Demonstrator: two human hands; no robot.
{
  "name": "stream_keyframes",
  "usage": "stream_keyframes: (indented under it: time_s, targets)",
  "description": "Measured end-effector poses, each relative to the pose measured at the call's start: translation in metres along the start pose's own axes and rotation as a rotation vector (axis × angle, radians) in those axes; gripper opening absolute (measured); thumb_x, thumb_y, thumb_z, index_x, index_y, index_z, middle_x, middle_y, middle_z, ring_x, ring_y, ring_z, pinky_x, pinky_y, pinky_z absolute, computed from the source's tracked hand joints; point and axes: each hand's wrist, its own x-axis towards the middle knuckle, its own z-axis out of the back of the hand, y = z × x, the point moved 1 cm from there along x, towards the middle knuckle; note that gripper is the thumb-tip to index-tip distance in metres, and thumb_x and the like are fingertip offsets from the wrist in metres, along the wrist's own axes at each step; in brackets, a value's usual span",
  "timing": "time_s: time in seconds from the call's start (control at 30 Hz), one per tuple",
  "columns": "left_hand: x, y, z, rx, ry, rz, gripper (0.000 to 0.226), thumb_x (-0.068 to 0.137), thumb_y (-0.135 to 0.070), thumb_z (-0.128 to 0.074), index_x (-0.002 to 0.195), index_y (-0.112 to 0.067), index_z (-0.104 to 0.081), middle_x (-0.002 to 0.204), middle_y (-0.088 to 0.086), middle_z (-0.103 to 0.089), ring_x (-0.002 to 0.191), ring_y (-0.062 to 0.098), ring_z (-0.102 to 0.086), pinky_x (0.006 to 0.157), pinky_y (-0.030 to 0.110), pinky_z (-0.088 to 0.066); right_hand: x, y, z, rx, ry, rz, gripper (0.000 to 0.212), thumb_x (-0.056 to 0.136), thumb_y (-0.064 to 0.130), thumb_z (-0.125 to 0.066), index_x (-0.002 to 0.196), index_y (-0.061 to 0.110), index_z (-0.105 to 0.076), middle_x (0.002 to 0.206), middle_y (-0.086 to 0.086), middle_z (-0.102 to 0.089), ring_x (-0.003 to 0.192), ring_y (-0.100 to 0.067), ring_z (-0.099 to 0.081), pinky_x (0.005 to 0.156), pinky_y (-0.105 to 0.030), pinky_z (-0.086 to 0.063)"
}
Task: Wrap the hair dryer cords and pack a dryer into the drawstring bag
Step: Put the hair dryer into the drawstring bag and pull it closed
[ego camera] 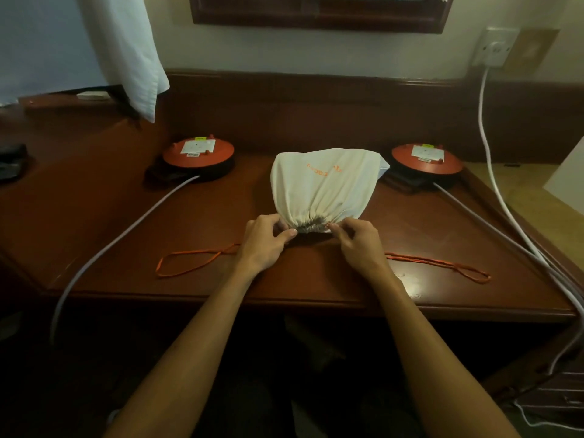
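Judging by how things lie, the task looks close to its end: the bag is bulging and its mouth is gathered almost shut, so the packing seems done and what is left is likely only to finish cinching and perhaps tie off the strings. On the far left of the wooden desk point(94, 216) sits an orange round unit point(198, 156) with a pale cable point(126, 235) running from it off the near edge; whether this is one of the dryers I cannot tell, nor can I see any wrapped cord. Nearer, the left loop of orange drawstring point(189, 263) lies slack on the desk. The left hand point(264, 245) pinches the left side of the puckered mouth, fingers curled on the cloth. In the middle stands the cream drawstring bag point(325, 184), full and rounded, with orange lettering; something dark shows in the small gap of its mouth, but the contents are otherwise hidden, so that a dryer is inside is my guess only. The right hand point(360, 245) pinches the right side of the mouth, the two hands close together but not touching. Beyond it the right loop of drawstring point(442, 263) trails across the desk, and a second orange round unit point(426, 158) sits at the back right, its cable point(493, 222) leading off toward the wall socket point(497, 49)
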Motion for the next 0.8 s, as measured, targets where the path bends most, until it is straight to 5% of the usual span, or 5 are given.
stream_keyframes:
  time_s: [0.13,0.33,0.43,0.53,0.8]
  targets:
    - [-0.002,0.009,-0.005,-0.006,0.024,-0.080,0.017,0.098,-0.027,-0.067,0.085,-0.016,-0.064,0.079,-0.008,-0.067,0.073,0.008,-0.061,0.066,0.023,-0.043,-0.005,-0.005,0.001,0.107,-0.089,-0.025,0.023,0.096,0.023,-0.069,0.083,0.004,-0.073,0.069,-0.002,-0.065,0.058,-0.009,-0.049,0.055,-0.022,-0.037]
    - [-0.005,0.009,-0.002,0.068,-0.091,-0.270,0.018,0.100,-0.018,-0.061,0.084,-0.012,-0.056,0.065,-0.007,-0.057,0.056,0.005,-0.054,0.053,0.026,-0.045,-0.005,-0.011,0.001,-0.035,-0.248,-0.015,0.021,0.098,0.030,-0.064,0.088,0.014,-0.073,0.082,0.001,-0.071,0.074,-0.020,-0.063,0.063,-0.043,-0.053]
    - [-0.010,0.019,0.007,0.132,-0.100,-0.368,0.013,0.101,-0.016,-0.057,0.090,-0.011,-0.056,0.064,-0.007,-0.058,0.063,0.013,-0.066,0.058,0.040,-0.057,-0.005,-0.012,0.005,-0.054,-0.263,-0.010,0.022,0.098,0.031,-0.065,0.086,0.015,-0.072,0.078,0.001,-0.070,0.070,-0.019,-0.061,0.060,-0.043,-0.052]
    - [-0.015,0.023,0.014,0.155,-0.147,-0.416,0.009,0.099,-0.001,-0.059,0.093,-0.007,-0.058,0.065,-0.010,-0.058,0.083,0.007,-0.073,0.064,0.032,-0.061,-0.003,-0.013,0.010,-0.047,-0.272,0.010,0.019,0.097,0.026,-0.067,0.083,0.014,-0.073,0.074,0.000,-0.070,0.065,-0.019,-0.060,0.057,-0.042,-0.051]
    - [-0.014,0.025,0.027,0.292,-0.215,-0.469,0.012,0.100,-0.016,-0.060,0.092,-0.007,-0.060,0.062,-0.002,-0.059,0.054,0.017,-0.062,0.046,0.020,-0.039,0.006,-0.017,0.040,0.001,-0.260,0.062,0.015,0.095,0.010,-0.067,0.085,0.000,-0.074,0.086,-0.009,-0.074,0.070,-0.013,-0.062,0.065,-0.024,-0.050]
